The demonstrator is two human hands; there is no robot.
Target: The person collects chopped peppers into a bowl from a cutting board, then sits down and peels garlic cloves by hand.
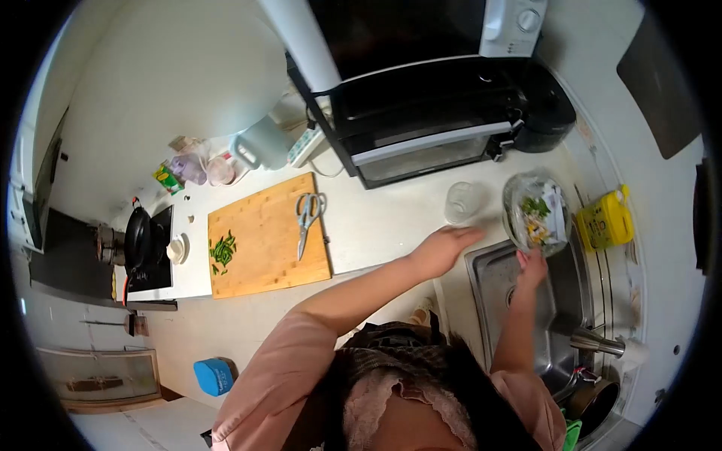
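My left hand [450, 246] reaches across the counter just in front of a clear drinking glass [463, 201]. Its fingers are stretched out, slightly blurred at the tips, with nothing visible in them. At the sink's far edge, my right hand [532, 268] has its fingers closed on the near rim of a clear bowl [514, 225] that looks lined with a plastic bag. Green vegetable trimmings [535, 207], whitish bits and yellow scraps lie in it. Below both hands is the stainless steel sink [553, 301].
A wooden cutting board [267, 240] holds cut green pieces [223, 249] and scissors [304, 229]. A light blue kettle [265, 144], a black toaster oven [429, 143] and a yellow container [606, 219] stand around. The faucet [598, 342] juts over the sink; a black pan [138, 237] is at far left.
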